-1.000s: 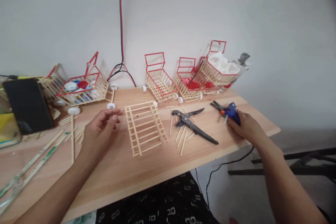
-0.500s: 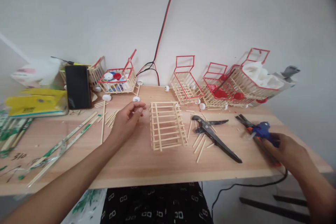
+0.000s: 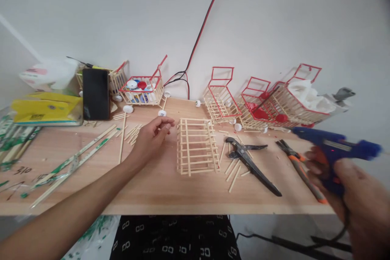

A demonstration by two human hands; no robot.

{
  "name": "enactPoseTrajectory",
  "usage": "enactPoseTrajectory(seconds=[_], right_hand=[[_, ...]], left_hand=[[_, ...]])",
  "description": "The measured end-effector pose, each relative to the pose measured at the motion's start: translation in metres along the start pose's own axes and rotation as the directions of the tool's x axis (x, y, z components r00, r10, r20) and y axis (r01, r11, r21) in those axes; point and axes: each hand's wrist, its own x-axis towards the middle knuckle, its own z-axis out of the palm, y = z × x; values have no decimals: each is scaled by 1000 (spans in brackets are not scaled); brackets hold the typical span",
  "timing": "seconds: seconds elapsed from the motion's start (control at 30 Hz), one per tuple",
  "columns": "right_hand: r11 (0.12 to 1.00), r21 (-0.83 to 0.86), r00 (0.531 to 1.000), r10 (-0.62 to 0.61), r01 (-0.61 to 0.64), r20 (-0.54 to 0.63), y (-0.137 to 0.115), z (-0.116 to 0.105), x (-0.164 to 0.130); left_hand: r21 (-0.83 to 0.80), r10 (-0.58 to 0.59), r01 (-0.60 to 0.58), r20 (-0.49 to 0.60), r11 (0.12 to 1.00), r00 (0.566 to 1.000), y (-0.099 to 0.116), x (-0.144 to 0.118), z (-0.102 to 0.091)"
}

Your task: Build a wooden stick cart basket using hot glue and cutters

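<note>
**Right grip around the glue gun, left grip pinching a small piece**

Our right hand (image 3: 362, 195) has its grip wrapped around the handle of the blue glue gun (image 3: 335, 148), lifted off the tabletop (image 3: 170, 195) with the nozzle pointing left. Just left of and below that grip lie orange-handled pliers (image 3: 300, 166), and further left black pliers (image 3: 250, 162) among loose sticks. Our left hand (image 3: 150, 140) hovers low over the tabletop, thumb and fingers pressed together on something small and pale that we cannot make out. Just right of that grip lies a flat stick lattice (image 3: 197, 146). Beyond it, against the wall, stand small stick carts with red frames (image 3: 221, 97).
</note>
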Motion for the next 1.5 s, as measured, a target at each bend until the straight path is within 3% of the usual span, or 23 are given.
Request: enactPoseTrajectory(seconds=[0.07,0.13,0.23,0.37,0.5,1.5], right_hand=[[963,237,983,94,-130,158,-33,29,-11],[933,319,935,49,-169,351,-58,54,-20],[958,278,882,-70,-70,465,-80,79,-31],[964,123,829,-266,236,492,-94,94,-36],[931,68,787,-341,359,513,-100,103,-38],[942,22,785,-293,335,546,-95,110,-35]], left_hand=[[-2,5,-5,-8,1000,1000,2,0,0],[0,4,-4,-14,1000,1000,3,-1,-1],[8,-2,2,-20,1000,1000,6,-1,-2],[12,0,0,-4,1000,1000,6,-1,-4],[8,-2,1,16,1000,1000,6,0,-6],[33,-34,33,35,999,999,5,0,-6]])
